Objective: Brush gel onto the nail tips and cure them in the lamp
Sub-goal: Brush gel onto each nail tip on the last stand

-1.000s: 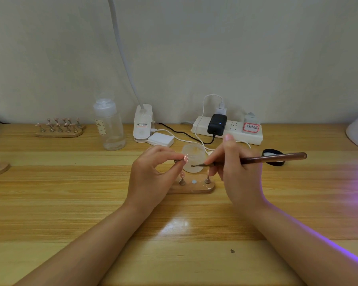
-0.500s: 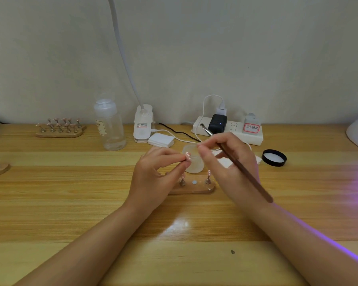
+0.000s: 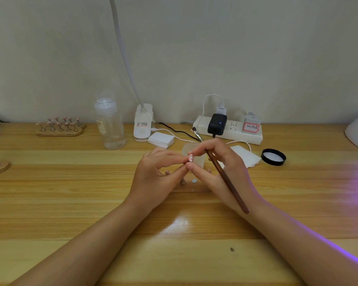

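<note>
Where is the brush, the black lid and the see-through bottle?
brush [image 3: 225, 178], head view, middle of its brown handle.
black lid [image 3: 273, 157], head view, its pale inside.
see-through bottle [image 3: 110, 129], head view, its clear body.

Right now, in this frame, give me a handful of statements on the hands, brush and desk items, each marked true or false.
1. The right hand holds the brush with its bristles pointing away from the person. True.
2. The black lid is screwed onto the clear bottle. False: it lies on the desk to the right, apart from the bottle.
3. Both hands meet at a small nail tip in front of the frosted cup. True; the left hand pinches it.
4. The black adapter is plugged into the power strip. True.
5. The rack of nail stands sits at the far right. False: it is far left, by the wall.
</note>
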Tool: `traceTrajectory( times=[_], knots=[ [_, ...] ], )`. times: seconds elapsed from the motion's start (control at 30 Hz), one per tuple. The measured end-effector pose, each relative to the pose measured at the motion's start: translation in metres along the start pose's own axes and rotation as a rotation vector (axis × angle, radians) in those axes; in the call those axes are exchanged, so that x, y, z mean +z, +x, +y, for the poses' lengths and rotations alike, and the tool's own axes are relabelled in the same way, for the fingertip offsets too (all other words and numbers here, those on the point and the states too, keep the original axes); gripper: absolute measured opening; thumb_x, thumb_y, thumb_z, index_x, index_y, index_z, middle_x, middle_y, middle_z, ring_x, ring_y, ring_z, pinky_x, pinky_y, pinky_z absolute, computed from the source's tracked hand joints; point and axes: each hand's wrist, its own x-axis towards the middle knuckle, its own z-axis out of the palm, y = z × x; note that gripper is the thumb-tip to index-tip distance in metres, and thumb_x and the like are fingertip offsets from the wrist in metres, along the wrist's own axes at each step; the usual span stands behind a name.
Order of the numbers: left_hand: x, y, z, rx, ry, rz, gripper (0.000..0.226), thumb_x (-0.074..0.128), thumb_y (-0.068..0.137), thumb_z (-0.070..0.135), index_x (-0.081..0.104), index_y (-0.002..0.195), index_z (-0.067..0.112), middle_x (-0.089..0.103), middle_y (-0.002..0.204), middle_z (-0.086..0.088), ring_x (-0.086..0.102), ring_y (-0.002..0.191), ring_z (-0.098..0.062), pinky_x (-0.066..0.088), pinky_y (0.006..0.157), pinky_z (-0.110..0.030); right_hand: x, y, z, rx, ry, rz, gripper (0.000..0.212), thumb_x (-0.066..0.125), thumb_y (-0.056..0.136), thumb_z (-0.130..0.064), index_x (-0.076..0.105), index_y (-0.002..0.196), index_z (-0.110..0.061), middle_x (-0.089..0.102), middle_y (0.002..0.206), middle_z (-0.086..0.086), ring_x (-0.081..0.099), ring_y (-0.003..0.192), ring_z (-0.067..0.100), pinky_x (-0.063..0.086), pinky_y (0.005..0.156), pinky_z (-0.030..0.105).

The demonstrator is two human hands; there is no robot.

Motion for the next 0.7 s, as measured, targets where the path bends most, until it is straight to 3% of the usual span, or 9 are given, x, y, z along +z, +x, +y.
traceTrajectory(
  times=[0.27,0.37,0.5,0.6,0.7],
  knots=[
    [-0.003,0.000,0.000,-0.026,-0.004,-0.038,0.024,0.073,0.070,0.025,0.067,0.093,0.027,0.068,0.082,0.019,0.060,0.085,0.003,0.048,0.076,-0.027,-0.001,-0.004,0.002,-0.003,0.011,0.029,0.032,0.075,0.075,-0.010,0.054,0.084,-0.032,0.060,0.085,-0.021,0.055,0.090,-0.009,0.041,0.075,0.006],
    [-0.009,0.002,0.000,-0.158,-0.033,-0.135,0.028,0.074,0.066,0.036,0.066,0.093,0.035,0.065,0.088,0.022,0.057,0.091,0.005,0.046,0.070,-0.017,-0.004,-0.004,0.005,0.031,0.015,0.043,0.029,0.074,0.075,-0.011,0.055,0.082,-0.032,0.063,0.084,-0.017,0.058,0.086,-0.004,0.042,0.074,0.007],
    [-0.015,0.002,-0.005,-0.230,0.033,-0.278,0.045,0.081,0.062,0.031,0.054,0.096,0.042,0.059,0.095,0.022,0.053,0.094,0.007,0.043,0.069,-0.008,-0.008,-0.006,0.011,0.031,-0.069,-0.063,0.021,0.076,0.074,-0.013,0.061,0.085,-0.024,0.064,0.087,-0.010,0.059,0.079,0.006,0.043,0.072,0.010],
    [-0.017,0.001,-0.008,-0.263,0.067,-0.304,0.039,0.075,0.056,0.049,0.057,0.089,0.039,0.062,0.086,0.014,0.056,0.087,-0.001,0.046,0.075,-0.019,-0.007,-0.006,0.015,-0.003,-0.198,-0.096,0.018,0.078,0.071,-0.017,0.065,0.083,-0.020,0.063,0.083,-0.007,0.056,0.078,0.008,0.042,0.070,0.015],
    [-0.019,0.003,-0.011,-0.281,0.132,-0.274,0.032,0.076,0.056,0.051,0.061,0.080,0.036,0.062,0.082,0.016,0.057,0.087,-0.005,0.045,0.086,-0.044,-0.005,-0.004,0.019,-0.026,-0.309,-0.074,0.018,0.080,0.068,-0.020,0.067,0.080,-0.021,0.061,0.080,0.000,0.054,0.074,0.014,0.038,0.068,0.015]
  ],
)
